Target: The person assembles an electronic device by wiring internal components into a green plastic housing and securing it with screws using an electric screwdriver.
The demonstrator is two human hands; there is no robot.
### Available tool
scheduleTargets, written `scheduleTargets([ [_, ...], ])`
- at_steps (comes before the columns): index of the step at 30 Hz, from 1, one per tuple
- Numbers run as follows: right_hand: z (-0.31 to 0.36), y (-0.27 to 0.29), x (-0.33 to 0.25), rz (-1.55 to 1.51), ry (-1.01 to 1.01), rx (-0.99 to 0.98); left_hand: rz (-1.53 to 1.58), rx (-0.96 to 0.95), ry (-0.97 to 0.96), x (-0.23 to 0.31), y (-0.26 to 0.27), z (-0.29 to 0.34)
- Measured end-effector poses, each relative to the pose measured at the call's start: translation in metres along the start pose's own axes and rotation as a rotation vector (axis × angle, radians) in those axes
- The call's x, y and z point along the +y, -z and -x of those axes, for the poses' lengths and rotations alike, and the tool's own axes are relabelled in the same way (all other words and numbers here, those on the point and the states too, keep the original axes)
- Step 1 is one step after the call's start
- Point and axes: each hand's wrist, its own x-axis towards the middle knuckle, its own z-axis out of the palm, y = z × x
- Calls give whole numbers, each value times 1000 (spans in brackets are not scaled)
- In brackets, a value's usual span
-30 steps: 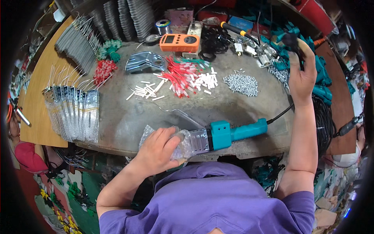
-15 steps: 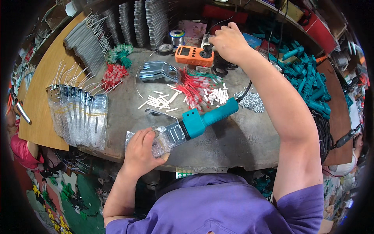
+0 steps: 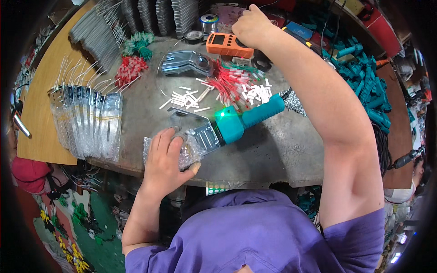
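My left hand (image 3: pixel 164 161) is closed round the bubble wrap (image 3: pixel 190 154) that covers the metal end of a teal-handled power tool (image 3: pixel 264 113). The tool lies slanted on the worktop, handle toward the right. A green light glows on its teal housing, and a bent metal plate shows beside the wrapped end. At the back, my right hand (image 3: pixel 252 28) has its fingers curled beyond an orange handheld meter (image 3: pixel 230 44). What those fingers hold, if anything, is hidden.
Wrapped metal plates with white wires (image 3: pixel 88 120) stand at left. White sleeves (image 3: pixel 186 99), red-wired parts (image 3: pixel 225 84), screws (image 3: pixel 295 103) and shiny metal brackets (image 3: pixel 186 63) lie ahead. Teal housings (image 3: pixel 364 86) pile up at right. Stacked metal plates (image 3: pixel 161 18) and a solder spool (image 3: pixel 209 23) stand behind.
My right hand has moved off the front of the meter, farther back and slightly left. A green light has come on at the tool. My left hand keeps its hold.
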Motion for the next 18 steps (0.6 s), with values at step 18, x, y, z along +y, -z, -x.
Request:
scheduleTargets([
  [18,226,-5,-154,-1548,199,476,855,-104,385,63,-61,124],
])
